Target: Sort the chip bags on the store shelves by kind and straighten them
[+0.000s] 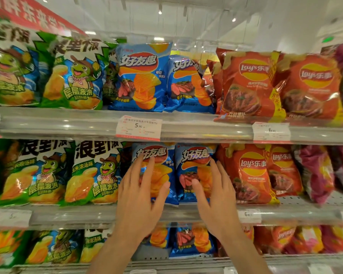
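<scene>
Two blue chip bags stand side by side on the middle shelf. My left hand (142,186) lies flat on the left blue bag (162,165), fingers spread. My right hand (216,192) rests with spread fingers on the right blue bag (190,165). Neither hand grips a bag. Green chip bags (93,173) stand to the left and red chip bags (248,173) to the right on the same shelf. The top shelf shows the same order: green bags (73,74), blue bags (141,78), red bags (248,84).
A clear shelf rail (206,129) with price tags (139,127) runs under the top row. Purple bags (315,171) lean at the far right. The bottom shelf holds more green, blue and red bags (190,240), partly hidden by my forearms.
</scene>
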### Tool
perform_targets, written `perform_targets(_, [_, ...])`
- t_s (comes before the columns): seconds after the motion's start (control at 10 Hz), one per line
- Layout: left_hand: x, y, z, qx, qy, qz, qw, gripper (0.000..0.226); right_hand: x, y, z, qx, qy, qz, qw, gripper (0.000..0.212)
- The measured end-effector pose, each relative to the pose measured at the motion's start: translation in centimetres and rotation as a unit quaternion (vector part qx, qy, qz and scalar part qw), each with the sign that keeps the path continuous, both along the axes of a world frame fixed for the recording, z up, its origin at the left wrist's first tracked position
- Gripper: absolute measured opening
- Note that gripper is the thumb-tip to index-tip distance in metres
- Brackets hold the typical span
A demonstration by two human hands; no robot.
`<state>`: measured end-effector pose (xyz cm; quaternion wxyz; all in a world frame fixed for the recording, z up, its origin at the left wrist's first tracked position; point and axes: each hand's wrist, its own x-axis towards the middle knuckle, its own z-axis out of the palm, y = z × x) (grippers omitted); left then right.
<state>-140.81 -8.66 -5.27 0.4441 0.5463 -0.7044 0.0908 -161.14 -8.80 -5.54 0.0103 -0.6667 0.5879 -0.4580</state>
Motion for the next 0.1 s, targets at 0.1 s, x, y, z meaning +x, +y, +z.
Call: perform_targets(0.1, [0.61, 2.68, -0.75, 0.009, 0.058, -0.011, 0.998, 0.073, -0.18, 2.39, -0.39, 0.005, -0.054, -0.006, 0.998, 0.08])
